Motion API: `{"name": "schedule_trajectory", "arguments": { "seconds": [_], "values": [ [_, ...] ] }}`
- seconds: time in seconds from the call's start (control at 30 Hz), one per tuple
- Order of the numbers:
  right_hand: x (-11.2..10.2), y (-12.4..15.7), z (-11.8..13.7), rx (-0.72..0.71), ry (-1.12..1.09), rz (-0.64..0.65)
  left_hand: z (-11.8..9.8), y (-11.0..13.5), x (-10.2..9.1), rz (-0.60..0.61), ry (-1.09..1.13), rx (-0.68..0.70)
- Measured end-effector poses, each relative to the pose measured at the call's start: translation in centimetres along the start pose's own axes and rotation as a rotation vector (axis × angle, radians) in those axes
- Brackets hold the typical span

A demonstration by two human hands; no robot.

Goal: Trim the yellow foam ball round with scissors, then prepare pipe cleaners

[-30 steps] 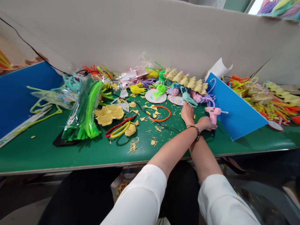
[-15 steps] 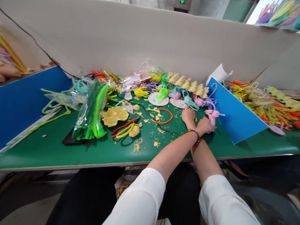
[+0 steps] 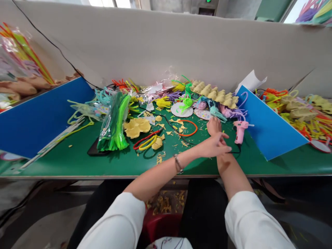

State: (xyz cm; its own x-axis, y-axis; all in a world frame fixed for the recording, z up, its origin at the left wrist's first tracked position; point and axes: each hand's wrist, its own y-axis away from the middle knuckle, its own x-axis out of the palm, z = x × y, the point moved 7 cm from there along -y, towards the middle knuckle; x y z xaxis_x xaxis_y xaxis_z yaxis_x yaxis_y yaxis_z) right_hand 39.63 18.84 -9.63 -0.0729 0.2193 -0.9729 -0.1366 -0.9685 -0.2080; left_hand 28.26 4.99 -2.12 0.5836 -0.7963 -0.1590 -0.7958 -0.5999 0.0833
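Observation:
My left hand (image 3: 214,145) reaches across over my right forearm, fingers apart and holding nothing. To its right a pink hot glue gun (image 3: 240,131) rests upright near the blue panel, apart from the hand, with its cord running down to the table. My right hand (image 3: 214,126) is farther in, by the teal pipe-cleaner piece (image 3: 215,113) and a white speckled disc (image 3: 203,114). The fingers of that hand are hidden behind its back, so whether it grips anything does not show.
Blue panels (image 3: 272,128) flank the green table (image 3: 186,167). An egg carton (image 3: 212,94) lies on colourful pipe-cleaner pieces at the back. Nearer are a bag of green pipe cleaners (image 3: 115,124), red-handled pliers (image 3: 147,138), an orange ring (image 3: 196,129) and carton scraps.
My left hand has let go of the glue gun and moved left and nearer to me. The glue gun now stands by the panel. The view has shifted slightly left.

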Motion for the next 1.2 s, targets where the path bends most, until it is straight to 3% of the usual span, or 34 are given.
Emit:
{"name": "schedule_trajectory", "arguments": {
  "seconds": [0.1, 0.17, 0.27, 0.37, 0.53, 0.77, 0.93, 1.2],
  "values": [
    [-0.3, -0.3, -0.2, 0.106, 0.010, -0.042, 1.7, 5.5, -2.4, -0.026, -0.390, 0.065],
    [-0.5, -0.5, -0.2, 0.137, 0.003, -0.042, 3.2, 7.5, -3.6, -0.083, -0.651, 0.044],
    [-0.7, -0.5, -0.2, 0.159, -0.007, -0.030, 4.6, 7.2, -4.4, -0.209, -1.049, -0.020],
    [-0.9, -0.5, -0.3, 0.163, -0.002, -0.016, 4.2, 4.3, -3.4, -0.214, -1.325, 0.105],
    [-0.9, -0.5, -0.4, 0.141, 0.003, 0.009, 3.1, 0.0, -3.9, -0.133, -1.346, 0.147],
    [-0.8, 0.3, 0.0, 0.115, -0.021, -0.006, -0.1, -2.0, -6.8, -0.214, -1.300, 0.114],
    [-1.0, 0.9, 0.3, 0.094, -0.043, -0.013, 0.4, -2.0, -6.0, -0.166, -1.278, 0.115],
    [-1.3, 1.4, 0.0, 0.147, -0.089, -0.042, 1.7, 0.5, -5.4, -0.071, -1.281, 0.095]
  ]
}}
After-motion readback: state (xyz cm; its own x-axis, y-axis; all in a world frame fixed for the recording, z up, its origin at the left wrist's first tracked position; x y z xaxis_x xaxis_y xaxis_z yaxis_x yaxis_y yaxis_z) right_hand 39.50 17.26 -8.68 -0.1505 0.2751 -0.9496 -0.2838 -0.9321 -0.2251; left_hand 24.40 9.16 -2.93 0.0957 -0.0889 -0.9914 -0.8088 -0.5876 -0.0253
